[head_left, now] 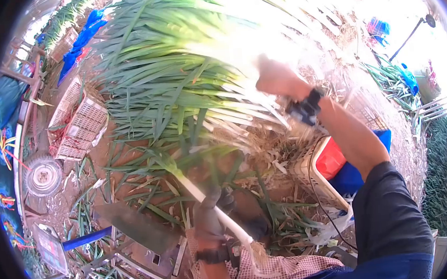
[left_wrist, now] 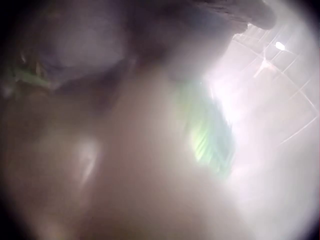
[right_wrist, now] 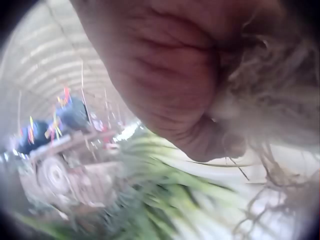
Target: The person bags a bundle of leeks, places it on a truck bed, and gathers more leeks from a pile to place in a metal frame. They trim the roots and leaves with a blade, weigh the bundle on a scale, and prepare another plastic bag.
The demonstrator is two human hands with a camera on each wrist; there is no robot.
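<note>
In the head view my left hand [head_left: 209,219], in a dark glove, grips one long leek [head_left: 233,225] by its white shank. The leek slants, with roots toward my lap and green leaves toward the pile. My right hand [head_left: 282,80], bare and partly washed out by glare, is over the root-end side of a large pile of leeks [head_left: 161,76]. Up close in the right wrist view, its fingers curl round the root end of a leek [right_wrist: 270,90], with stringy roots showing. The left wrist view is mostly blur, with a patch of green leaves [left_wrist: 207,135].
A cream plastic crate [head_left: 306,172] with red and blue material inside stands below my right forearm. At left are another plastic basket [head_left: 81,129], a wheel [head_left: 43,174] and a metal frame [head_left: 134,272]. Loose leaves litter the ground; checkered cloth [head_left: 291,268] covers my lap.
</note>
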